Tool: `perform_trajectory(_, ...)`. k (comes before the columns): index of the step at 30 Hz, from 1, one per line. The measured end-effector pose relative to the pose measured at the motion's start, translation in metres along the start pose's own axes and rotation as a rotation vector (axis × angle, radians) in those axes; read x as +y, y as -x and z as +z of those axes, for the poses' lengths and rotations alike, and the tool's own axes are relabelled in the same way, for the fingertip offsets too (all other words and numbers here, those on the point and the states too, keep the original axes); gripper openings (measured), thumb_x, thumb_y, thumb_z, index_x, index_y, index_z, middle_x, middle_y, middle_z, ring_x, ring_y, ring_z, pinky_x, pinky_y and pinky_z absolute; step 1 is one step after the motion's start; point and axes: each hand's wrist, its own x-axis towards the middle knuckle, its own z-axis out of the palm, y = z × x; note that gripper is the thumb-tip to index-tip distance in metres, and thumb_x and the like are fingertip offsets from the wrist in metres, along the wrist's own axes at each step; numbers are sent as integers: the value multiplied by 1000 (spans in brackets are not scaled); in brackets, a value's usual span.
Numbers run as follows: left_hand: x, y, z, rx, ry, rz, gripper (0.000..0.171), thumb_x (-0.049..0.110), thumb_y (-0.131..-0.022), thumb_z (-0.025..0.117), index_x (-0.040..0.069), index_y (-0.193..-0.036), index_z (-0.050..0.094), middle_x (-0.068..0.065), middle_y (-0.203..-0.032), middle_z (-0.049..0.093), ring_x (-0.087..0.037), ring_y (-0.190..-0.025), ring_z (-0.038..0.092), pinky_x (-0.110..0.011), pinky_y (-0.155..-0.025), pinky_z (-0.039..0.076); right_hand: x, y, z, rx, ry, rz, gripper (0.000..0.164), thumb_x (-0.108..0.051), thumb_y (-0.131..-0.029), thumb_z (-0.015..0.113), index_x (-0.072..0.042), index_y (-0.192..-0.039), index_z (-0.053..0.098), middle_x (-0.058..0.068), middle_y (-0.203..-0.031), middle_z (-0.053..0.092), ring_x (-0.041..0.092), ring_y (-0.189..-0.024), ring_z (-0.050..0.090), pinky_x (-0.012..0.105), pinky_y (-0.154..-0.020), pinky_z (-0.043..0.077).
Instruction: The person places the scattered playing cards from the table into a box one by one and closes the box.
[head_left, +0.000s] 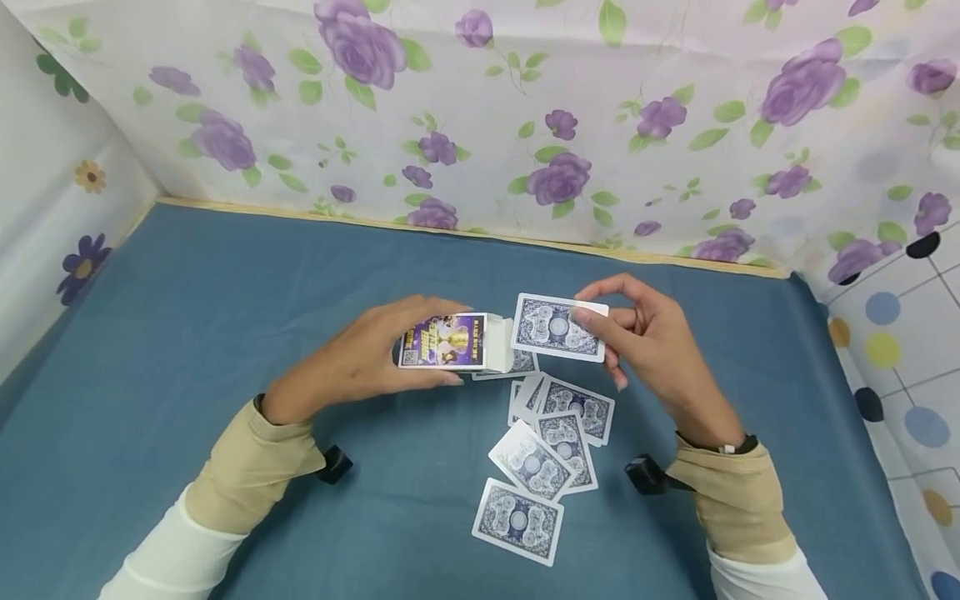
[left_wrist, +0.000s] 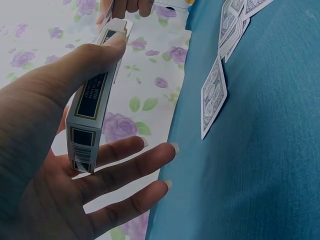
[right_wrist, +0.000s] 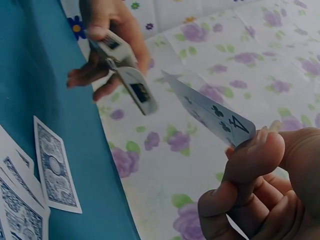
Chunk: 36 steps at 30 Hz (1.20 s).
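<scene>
My left hand (head_left: 375, 350) grips a playing card box (head_left: 444, 342) between thumb and fingers, its white end flap (head_left: 498, 343) folded out toward the right. In the left wrist view the box's barcode end (left_wrist: 82, 152) faces the camera, and the lower fingers stretch out free of it. My right hand (head_left: 645, 333) pinches a playing card (head_left: 558, 327) by its right end, blue patterned back up. From the right wrist view, the same card (right_wrist: 215, 112) shows a four of clubs face. Its left end is close beside the box flap.
Several playing cards (head_left: 517, 521) lie back up on the blue cloth (head_left: 225, 333), some overlapping, below and between the hands. One card (head_left: 525, 364) lies partly hidden under the box and the held card. A flowered sheet (head_left: 480, 125) rises behind the cloth.
</scene>
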Motion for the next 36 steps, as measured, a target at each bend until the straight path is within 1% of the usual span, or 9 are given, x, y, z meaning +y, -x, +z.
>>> perform_trajectory(4,1,-1,1,-12,9,-9,70,55,-80,74,34,-142,50,10,-122,56,-9,-94,55,-33,-77,49,2,0,7,-12,-33,-13,26,-11,-95,64,-1,-118,58,9,-48,48,23,-34,43,35,-38,39)
perform_trajectory(11,2,-2,0,0,19,-2,70,55,-80,74,35,-142,49,9,-125,55,-9,-95,56,-33,-77,50,4,0,15,-29,-61,-7,26,-11,-94,65,-1,-118,58,9,-48,48,22,-34,44,36,-37,39)
perform_trajectory(15,1,-1,1,-1,29,0,69,53,-80,74,33,-142,50,9,-124,56,-10,-95,56,-33,-77,49,5,0,19,-47,-48,10,26,-12,-94,65,-1,-117,59,9,-49,47,22,-35,44,36,-35,39)
perform_trajectory(20,1,1,1,1,12,8,68,53,-80,73,34,-142,50,10,-125,55,-8,-95,56,-32,-78,49,7,-2,25,-60,-20,39,27,-16,-94,66,-4,-118,59,10,-50,49,21,-35,45,37,-35,40)
perform_trajectory(23,3,1,1,0,5,11,68,54,-80,73,34,-141,50,11,-123,56,-8,-95,56,-32,-77,49,8,-3,27,-71,-17,41,27,-16,-94,66,-4,-118,59,11,-50,49,26,-35,44,39,-35,40)
perform_trajectory(26,5,2,0,5,0,15,69,54,-80,73,34,-141,50,11,-120,56,-8,-94,56,-32,-76,48,9,-3,29,-73,-15,45,27,-16,-94,66,-5,-118,59,11,-50,49,28,-35,44,39,-36,40)
perform_trajectory(31,7,1,2,7,-5,26,68,54,-80,74,35,-141,50,13,-121,56,-7,-90,55,-31,-73,48,10,-2,34,-67,-8,68,28,-19,-94,67,-6,-117,60,13,-52,50,23,-36,45,38,-36,41)
perform_trajectory(36,8,1,3,1,-3,28,69,54,-80,73,36,-142,50,13,-119,56,-7,-87,55,-31,-71,48,12,-3,39,-77,2,78,28,-21,-93,68,-7,-117,60,13,-52,50,24,-36,45,39,-36,41)
